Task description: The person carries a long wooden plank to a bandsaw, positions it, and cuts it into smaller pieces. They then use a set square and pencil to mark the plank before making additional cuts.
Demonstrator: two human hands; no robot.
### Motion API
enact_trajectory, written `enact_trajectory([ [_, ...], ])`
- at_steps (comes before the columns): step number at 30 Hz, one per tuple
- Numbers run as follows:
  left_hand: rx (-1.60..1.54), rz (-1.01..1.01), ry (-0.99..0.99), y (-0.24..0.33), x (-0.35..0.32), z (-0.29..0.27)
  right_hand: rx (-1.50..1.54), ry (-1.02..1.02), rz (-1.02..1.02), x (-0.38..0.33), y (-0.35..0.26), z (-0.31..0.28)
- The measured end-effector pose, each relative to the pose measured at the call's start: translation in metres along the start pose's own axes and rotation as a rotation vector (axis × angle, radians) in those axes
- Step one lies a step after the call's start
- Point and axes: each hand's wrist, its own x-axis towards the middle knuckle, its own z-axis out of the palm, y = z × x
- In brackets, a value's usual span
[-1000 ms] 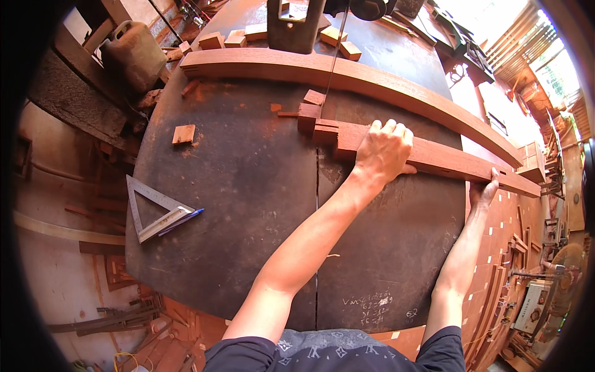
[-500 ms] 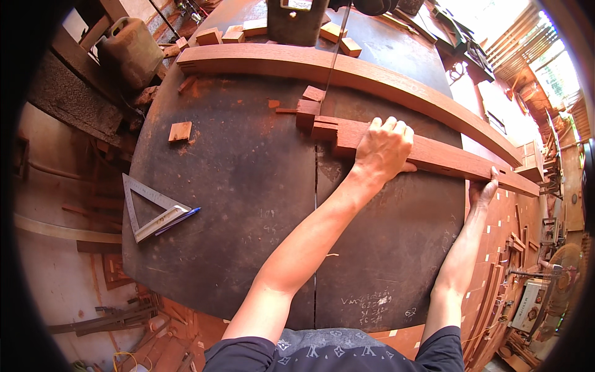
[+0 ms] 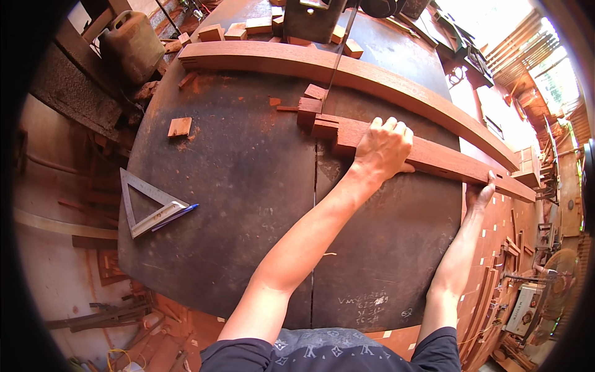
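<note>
Since the earlier frames hardly anything has shifted: both hands keep their hold on the plank [image 3: 434, 158], whose notched end sits just beside the blade [image 3: 338, 56] at upper centre. At left a square [image 3: 145, 208] and a pen [image 3: 175, 216] lie near the table [image 3: 248, 186] edge, a block [image 3: 180, 126] above them, with open dark surface between them and the plank. The left hand [image 3: 384, 149] presses on the plank, fingers together over its far edge; the right hand [image 3: 480, 192] grips its near edge by the table's right rim, fingers curled under, and the curved beam [image 3: 347, 74] runs behind.
</note>
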Motion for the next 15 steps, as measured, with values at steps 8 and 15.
enact_trajectory([
  [8, -0.002, 0.012, -0.004, -0.0021, 0.0018, 0.0031, -0.004, 0.005, 0.003, -0.0009, 0.0004, -0.0008],
  [15, -0.006, 0.015, -0.005, -0.0029, 0.0039, 0.0044, -0.004, 0.002, -0.011, -0.0018, -0.0014, -0.0015],
])
